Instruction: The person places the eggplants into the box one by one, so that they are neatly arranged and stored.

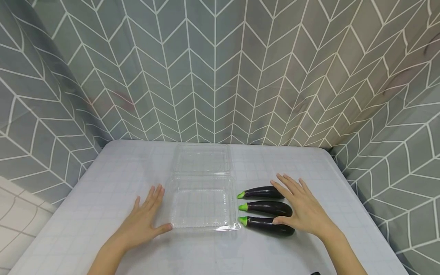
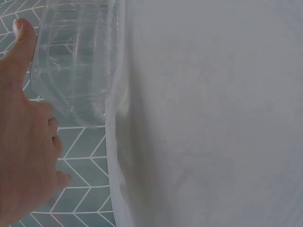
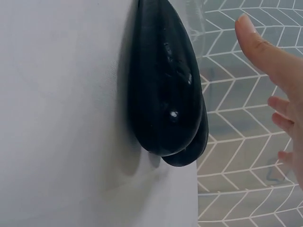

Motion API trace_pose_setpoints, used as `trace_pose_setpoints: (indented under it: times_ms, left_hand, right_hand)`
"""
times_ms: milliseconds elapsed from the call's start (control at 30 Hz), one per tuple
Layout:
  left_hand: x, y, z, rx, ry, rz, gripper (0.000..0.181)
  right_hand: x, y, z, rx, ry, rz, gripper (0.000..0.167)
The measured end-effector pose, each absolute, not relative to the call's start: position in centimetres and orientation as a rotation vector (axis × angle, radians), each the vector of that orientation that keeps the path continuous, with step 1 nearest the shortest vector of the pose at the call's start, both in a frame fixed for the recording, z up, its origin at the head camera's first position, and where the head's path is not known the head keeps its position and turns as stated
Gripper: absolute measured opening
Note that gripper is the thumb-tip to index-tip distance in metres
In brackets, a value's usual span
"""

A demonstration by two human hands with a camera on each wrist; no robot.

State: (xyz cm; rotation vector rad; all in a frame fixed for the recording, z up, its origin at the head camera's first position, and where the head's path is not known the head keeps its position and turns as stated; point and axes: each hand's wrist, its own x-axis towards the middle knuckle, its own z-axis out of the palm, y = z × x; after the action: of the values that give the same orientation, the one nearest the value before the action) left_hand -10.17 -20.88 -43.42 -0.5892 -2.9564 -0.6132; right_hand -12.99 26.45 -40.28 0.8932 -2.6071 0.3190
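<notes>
A clear plastic clamshell box [image 1: 203, 229] lies with its lid [image 1: 202, 158] folded back on the table's far side. Just left of it is my left hand [image 1: 146, 219], fingers extended and thumb near the box's front left corner; whether they touch is unclear. In a column to the box's right lie three dark eggplants, the far one [image 1: 262, 192], the middle one [image 1: 269, 208] and the near one [image 1: 264, 226], green stems pointing left. Over their right ends hovers my right hand [image 1: 306, 210], fingers spread, holding nothing. The right wrist view shows the hand apart from the eggplants [image 3: 165, 94].
A white cloth with a faint grid covers the table [image 1: 261, 256]. Grey curtain [image 1: 213, 76] with white chevron lines hangs behind and on both sides. The tip of a small black object [image 1: 315, 273] shows at the bottom edge.
</notes>
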Motion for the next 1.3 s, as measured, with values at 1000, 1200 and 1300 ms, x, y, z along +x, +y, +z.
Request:
trace_pose_setpoints:
  times_ms: [1000, 1200, 1300]
  left_hand:
    - [-9.4, -20.0, -44.0, -0.595, -2.925, -0.605, 0.108]
    - [-9.4, -20.0, -43.9, -0.598, -2.928, -0.621, 0.107]
    - [-9.4, -20.1, -44.0, -0.601, -2.928, -0.616, 0.107]
  right_hand:
    - [-10.5, 25.4, -42.0, 0.943, -2.463, 0.327, 0.071]
    - [-9.7, 26.0, -42.5, 0.948, -2.481, 0.318, 0.058]
    - [-9.3, 26.2, -42.8, 0.936, -2.514, 0.322, 0.055]
